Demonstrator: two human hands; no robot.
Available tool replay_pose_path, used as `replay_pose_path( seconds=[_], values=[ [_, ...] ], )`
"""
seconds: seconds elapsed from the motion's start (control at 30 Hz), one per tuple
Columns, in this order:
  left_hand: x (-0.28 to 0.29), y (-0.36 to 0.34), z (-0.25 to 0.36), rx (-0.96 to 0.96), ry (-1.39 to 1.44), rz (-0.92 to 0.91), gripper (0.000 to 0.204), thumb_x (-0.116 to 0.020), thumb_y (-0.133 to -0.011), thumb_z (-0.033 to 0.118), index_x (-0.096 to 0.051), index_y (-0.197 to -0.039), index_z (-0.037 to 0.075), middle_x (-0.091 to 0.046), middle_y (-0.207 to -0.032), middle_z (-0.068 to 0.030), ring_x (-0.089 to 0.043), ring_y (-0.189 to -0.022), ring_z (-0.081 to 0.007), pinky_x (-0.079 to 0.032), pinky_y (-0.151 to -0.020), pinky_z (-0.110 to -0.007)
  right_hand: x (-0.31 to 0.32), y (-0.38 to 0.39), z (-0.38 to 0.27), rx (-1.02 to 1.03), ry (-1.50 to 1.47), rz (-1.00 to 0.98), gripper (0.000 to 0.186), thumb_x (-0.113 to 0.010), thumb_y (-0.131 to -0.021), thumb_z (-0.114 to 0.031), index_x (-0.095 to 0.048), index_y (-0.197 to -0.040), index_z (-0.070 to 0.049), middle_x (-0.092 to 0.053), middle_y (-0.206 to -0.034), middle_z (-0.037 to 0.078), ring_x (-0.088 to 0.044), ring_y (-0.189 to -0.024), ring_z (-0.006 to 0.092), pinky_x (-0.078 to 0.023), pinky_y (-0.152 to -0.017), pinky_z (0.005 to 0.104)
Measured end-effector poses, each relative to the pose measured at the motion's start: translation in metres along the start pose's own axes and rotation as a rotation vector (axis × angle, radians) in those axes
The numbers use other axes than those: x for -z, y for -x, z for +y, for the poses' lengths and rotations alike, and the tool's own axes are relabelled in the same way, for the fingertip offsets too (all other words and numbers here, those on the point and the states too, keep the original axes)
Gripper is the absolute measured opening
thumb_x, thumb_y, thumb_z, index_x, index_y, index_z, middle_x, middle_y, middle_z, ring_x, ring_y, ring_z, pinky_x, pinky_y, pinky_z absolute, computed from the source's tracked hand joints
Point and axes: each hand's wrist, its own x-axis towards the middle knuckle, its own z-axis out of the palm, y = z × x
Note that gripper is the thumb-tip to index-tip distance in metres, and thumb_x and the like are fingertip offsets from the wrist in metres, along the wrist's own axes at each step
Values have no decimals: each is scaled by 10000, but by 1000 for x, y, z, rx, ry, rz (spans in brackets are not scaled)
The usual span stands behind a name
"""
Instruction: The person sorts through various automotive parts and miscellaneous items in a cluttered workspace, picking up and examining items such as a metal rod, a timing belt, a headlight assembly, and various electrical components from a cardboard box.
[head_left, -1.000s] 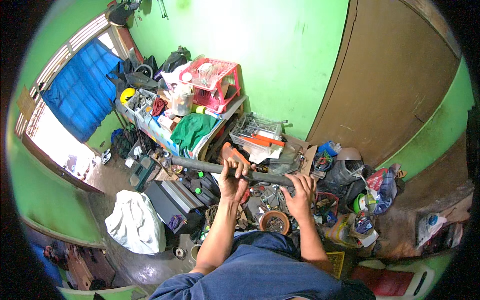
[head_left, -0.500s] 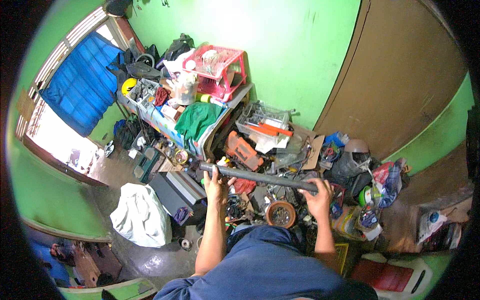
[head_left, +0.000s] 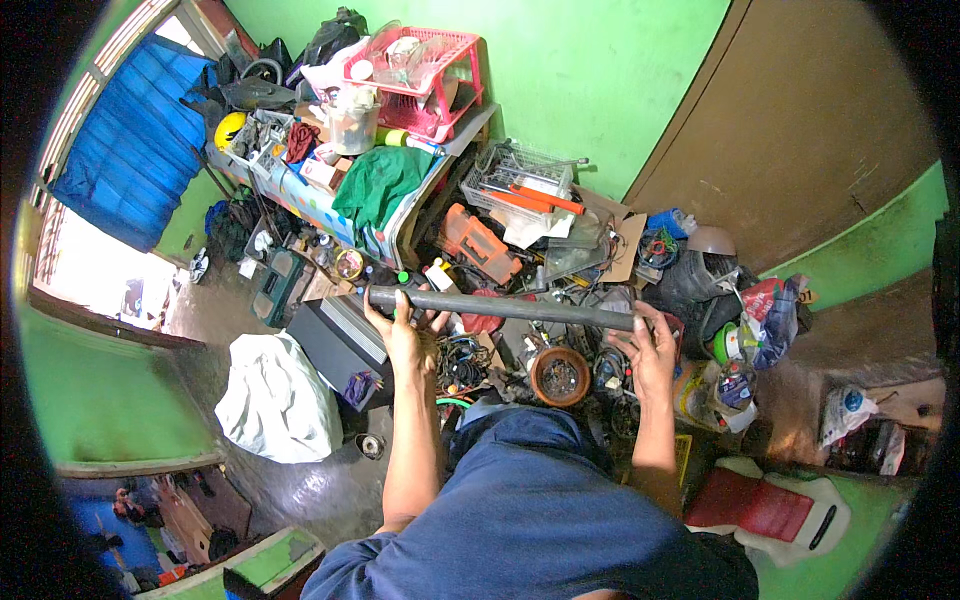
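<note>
A long dark grey pipe (head_left: pixel 505 308) lies crosswise in front of me, nearly level. My left hand (head_left: pixel 405 330) grips it near its left end, with some fingers reaching up past it. At the other end, my right hand (head_left: pixel 648 345) grips it with bent fingers. Below the pipe are a tangle of dark cables (head_left: pixel 462 362) and a round clay pot (head_left: pixel 560 376) with small pieces inside. A dark box with a silver panel (head_left: pixel 330 370) stands just left of my left forearm.
A cluttered table (head_left: pixel 400 235) carries a pink rack (head_left: pixel 440 100). Beside it are a wire basket (head_left: pixel 515 170) and orange case (head_left: pixel 470 240). A white sack (head_left: pixel 270 400) lies left. Bags and containers (head_left: pixel 760 330) crowd the right, before a brown door (head_left: pixel 800 130).
My hands have moved apart toward the pipe's two ends since a second ago. The pipe has risen in the view and now sits more level than half a second ago.
</note>
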Motion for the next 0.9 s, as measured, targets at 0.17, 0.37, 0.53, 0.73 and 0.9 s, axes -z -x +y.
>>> replay_pose_path(
  seconds=[0.17, 0.37, 0.53, 0.73, 0.9],
  values=[
    [9, -7, 22, -32, 21, -128, 604, -562, -1037, 231, -169, -1493, 283, -546, -1315, -266, -627, -1142, -447, -584, -872, -585, -32, 12, -5, 117, -80, 112, 346, -578, -1028, -161, -417, -1318, -60, -631, -1070, 163, -727, -823, 282, -643, -718, 399],
    [18, -19, 39, -109, 1, -182, 497, -530, -1056, 231, -248, -1464, 244, -583, -1171, -161, -708, -908, -313, -635, -803, -482, -42, 7, 12, 182, -153, 288, 264, -666, -987, -197, -430, -1066, -109, -652, -882, 99, -670, -688, 209, -569, -606, 344],
    [27, -28, 45, -118, -72, -117, 501, -539, -1052, 240, -232, -1448, 230, -578, -1137, -157, -691, -872, -299, -630, -807, -488, -63, 11, 6, 278, -185, 361, 312, -697, -969, -202, -451, -1136, -109, -653, -853, 83, -638, -661, 185, -514, -574, 315],
    [35, -39, 48, -155, -94, -148, 433, -526, -1058, 221, -254, -1395, 210, -603, -1126, -166, -692, -913, -320, -628, -789, -480, -76, 21, 4, 302, -168, 414, 305, -675, -984, -204, -438, -1134, -84, -658, -900, 126, -649, -668, 202, -535, -571, 330],
    [39, -47, 55, -167, -101, -137, 470, -553, -1048, 254, -241, -1396, 203, -595, -1123, -161, -689, -887, -301, -630, -765, -482, -78, 26, 12, 302, -163, 365, 288, -679, -976, -180, -431, -1101, -104, -657, -905, 110, -666, -666, 211, -539, -558, 343]
  ],
)
